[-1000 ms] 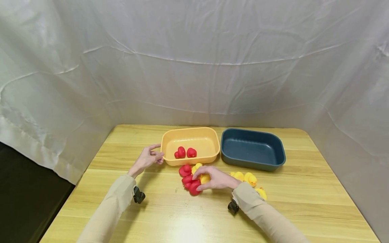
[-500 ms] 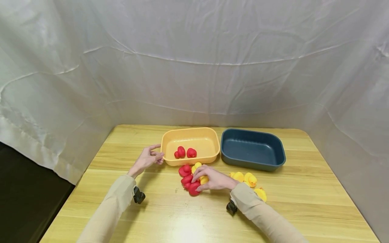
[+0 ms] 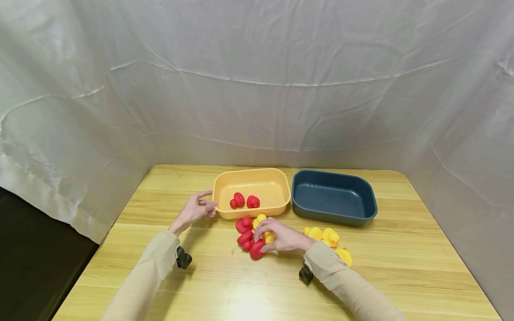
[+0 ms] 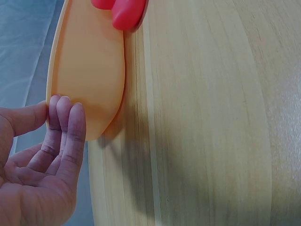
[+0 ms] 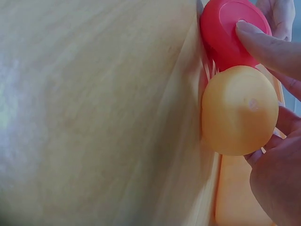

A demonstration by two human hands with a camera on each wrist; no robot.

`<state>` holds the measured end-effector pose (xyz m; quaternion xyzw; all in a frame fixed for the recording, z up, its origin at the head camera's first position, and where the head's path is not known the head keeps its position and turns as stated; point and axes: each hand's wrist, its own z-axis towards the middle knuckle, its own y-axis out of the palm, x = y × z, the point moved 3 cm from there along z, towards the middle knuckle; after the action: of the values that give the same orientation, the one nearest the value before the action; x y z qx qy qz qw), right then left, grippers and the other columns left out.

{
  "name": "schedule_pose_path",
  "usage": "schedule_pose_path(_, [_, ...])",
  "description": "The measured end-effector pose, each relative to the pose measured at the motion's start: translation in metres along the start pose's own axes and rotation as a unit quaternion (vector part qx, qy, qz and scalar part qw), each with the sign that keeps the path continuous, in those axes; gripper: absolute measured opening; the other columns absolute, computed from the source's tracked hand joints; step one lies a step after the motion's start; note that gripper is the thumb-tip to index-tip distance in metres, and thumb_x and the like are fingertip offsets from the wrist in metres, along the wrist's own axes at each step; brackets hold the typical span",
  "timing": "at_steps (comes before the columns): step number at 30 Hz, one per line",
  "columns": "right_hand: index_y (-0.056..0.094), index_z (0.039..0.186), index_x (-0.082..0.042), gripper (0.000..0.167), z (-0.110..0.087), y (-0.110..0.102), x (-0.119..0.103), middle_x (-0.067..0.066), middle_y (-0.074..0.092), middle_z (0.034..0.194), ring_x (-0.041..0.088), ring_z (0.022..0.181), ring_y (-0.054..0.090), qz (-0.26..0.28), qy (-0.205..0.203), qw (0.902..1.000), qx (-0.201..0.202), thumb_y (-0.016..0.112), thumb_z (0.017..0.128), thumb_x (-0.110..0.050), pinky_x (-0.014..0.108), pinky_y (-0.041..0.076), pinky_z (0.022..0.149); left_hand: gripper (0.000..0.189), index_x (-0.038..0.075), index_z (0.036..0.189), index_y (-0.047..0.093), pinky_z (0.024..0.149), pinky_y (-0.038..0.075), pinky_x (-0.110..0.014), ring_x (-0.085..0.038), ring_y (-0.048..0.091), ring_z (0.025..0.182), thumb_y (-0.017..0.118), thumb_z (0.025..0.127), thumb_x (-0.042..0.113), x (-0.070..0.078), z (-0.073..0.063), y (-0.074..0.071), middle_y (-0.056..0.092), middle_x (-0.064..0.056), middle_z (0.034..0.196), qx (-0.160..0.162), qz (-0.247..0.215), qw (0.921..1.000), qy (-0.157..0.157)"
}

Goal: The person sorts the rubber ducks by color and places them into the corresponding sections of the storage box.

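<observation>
At the left end of the yellow-orange bin (image 3: 273,209), my left hand (image 3: 192,210) pinches the rim lightly; in the left wrist view several fingers lie along the bin's outer wall (image 4: 103,66). My right hand (image 3: 284,236) grips a red rubber duck (image 3: 257,249) between thumb and fingers, low over the table; the right wrist view shows the thumb on this duck's underside (image 5: 223,28). Beside it are a yellow rubber duck (image 5: 230,103), partly hidden by the hand in the head view, and more red ducks (image 3: 244,225). Two red ducks (image 3: 253,202) lie inside the bin.
A dark blue bin (image 3: 363,219) stands right of the yellow-orange one, nearly touching it. Several yellow ducks (image 3: 331,237) lie right of my right wrist, some partly hidden by the sleeve. Grey-white curtains (image 3: 257,89) stand behind and beside the wooden table (image 3: 401,276).
My right hand shifts slightly left, and the red ducks by it shift slightly left too. One red duck in the bin rocks a little. My left hand stays put.
</observation>
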<state>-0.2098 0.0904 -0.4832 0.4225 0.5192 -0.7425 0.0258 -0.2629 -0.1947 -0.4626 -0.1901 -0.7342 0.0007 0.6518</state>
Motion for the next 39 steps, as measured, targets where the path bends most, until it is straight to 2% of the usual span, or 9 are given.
schedule_pose_path(3, [0.073,0.096,-0.015,0.018,0.000,-0.001,0.000,0.001,0.071,0.115,0.018,0.112,0.054,0.007,0.005,1.0000,-0.001,0.084,0.082,-0.018,0.033,0.046,0.101,0.064,-0.016,0.151,0.023,0.075,0.064,-0.032,-0.012,0.071,0.073,0.057,0.100,0.002,0.000,0.000,0.000,0.073,-0.020,0.093,-0.001,-0.002,1.0000,0.001])
schedule_pose_path(9, [0.072,0.096,-0.021,0.019,-0.001,0.001,0.000,-0.003,0.066,0.113,0.014,0.112,0.049,0.029,0.060,0.9976,-0.017,0.084,0.082,-0.017,0.035,0.046,0.101,0.064,-0.016,0.152,0.023,0.075,0.064,-0.031,-0.011,0.070,0.073,0.057,0.100,0.002,0.001,-0.001,0.001,0.073,-0.021,0.094,-0.003,0.001,1.0000,0.004])
schedule_pose_path(12, [0.072,0.096,-0.022,0.018,-0.001,0.001,0.000,-0.004,0.063,0.112,0.014,0.112,0.048,0.035,0.070,0.9967,-0.018,0.084,0.082,-0.017,0.036,0.045,0.101,0.064,-0.016,0.151,0.024,0.075,0.064,-0.034,-0.012,0.071,0.073,0.057,0.100,0.002,0.001,-0.001,0.001,0.073,-0.022,0.093,-0.001,0.002,1.0000,0.003])
schedule_pose_path(24, [0.071,0.101,-0.019,0.022,0.000,-0.006,-0.004,-0.002,0.067,0.112,0.019,0.112,0.056,0.065,0.052,0.9965,-0.002,0.083,0.083,-0.020,0.041,0.048,0.103,0.064,-0.016,0.152,0.024,0.077,0.065,-0.036,-0.012,0.071,0.073,0.057,0.100,0.002,0.001,0.000,0.000,0.073,-0.022,0.094,0.000,0.003,1.0000,0.002])
schedule_pose_path(32, [0.069,0.107,-0.018,0.029,0.001,-0.009,-0.001,-0.003,0.070,0.110,0.012,0.108,0.059,0.100,0.043,0.9940,0.010,0.083,0.082,-0.016,0.046,0.048,0.105,0.063,-0.015,0.152,0.025,0.079,0.064,-0.039,-0.014,0.071,0.074,0.057,0.100,0.002,0.000,0.000,-0.001,0.073,-0.021,0.093,0.000,0.004,1.0000,-0.001])
schedule_pose_path(39, [0.068,0.113,-0.014,0.035,0.002,-0.013,-0.002,0.003,0.073,0.114,0.016,0.109,0.064,0.121,0.037,0.9917,0.027,0.084,0.083,-0.019,0.052,0.050,0.106,0.064,-0.015,0.152,0.024,0.078,0.064,-0.038,-0.013,0.071,0.073,0.058,0.100,0.002,-0.001,0.001,-0.001,0.073,-0.020,0.092,0.002,0.001,1.0000,-0.004])
